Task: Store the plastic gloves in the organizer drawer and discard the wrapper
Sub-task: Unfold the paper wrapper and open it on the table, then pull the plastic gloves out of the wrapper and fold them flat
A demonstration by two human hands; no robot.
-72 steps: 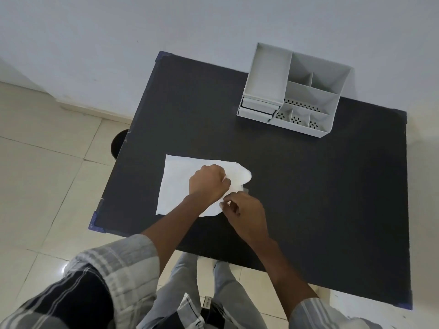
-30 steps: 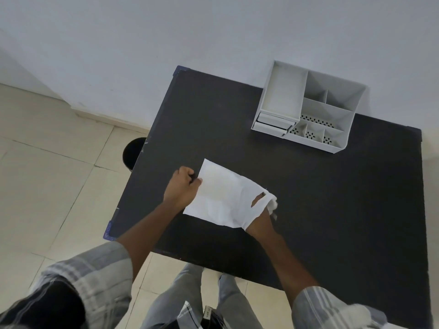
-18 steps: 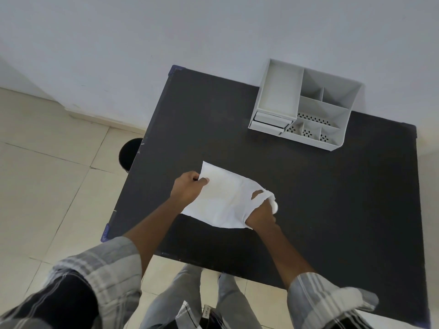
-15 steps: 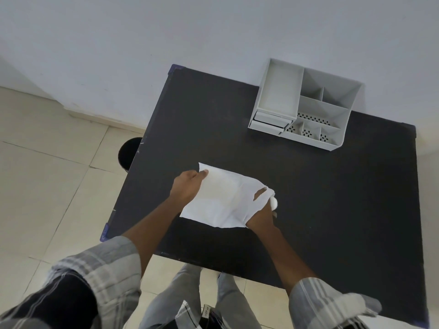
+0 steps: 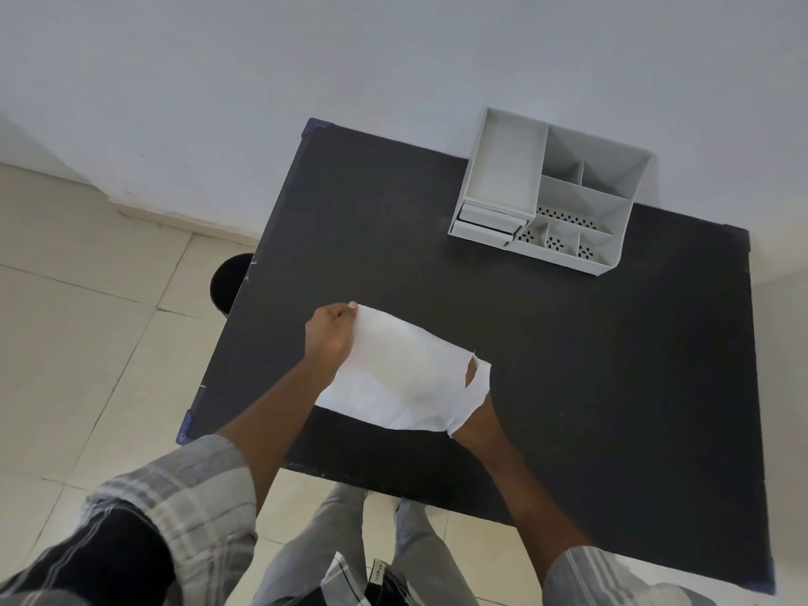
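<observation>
White wrapper (image 5: 393, 378) held just above the dark tabletop (image 5: 612, 387), near its front-left part, well short of the front edge. Left hand (image 5: 329, 336) clamped on the wrapper's far-left corner, thumb and fingertips pinched together on the paper edge. Right hand (image 5: 474, 400) pushed inside the wrapper's torn right end, only the wrist and a sliver of skin showing through a rip; finger state there impossible to tell, hidden by the paper. No plastic gloves visible anywhere: presumably still inside the wrapper, though nothing in view confirms it. Judged stage: early, in the middle of reaching in to pull the gloves out. Grey organizer (image 5: 551, 190) standing at the tabletop's far edge, toward the far-right corner, against the wall, well apart from the wrapper. Its two small drawers (image 5: 487, 223) at the front-left of the unit looking shut or close to it, with no glove in or on them; open compartments on top appearing bare. Dark round bin (image 5: 227, 284) on the floor just beside the tabletop's left edge, partly hidden under it, a likely place for the wrapper. Still left, by this reading: drawing the gloves free, opening a drawer, laying the gloves in, closing it, dropping the wrapper away. Nothing completed yet as far as can be seen.
</observation>
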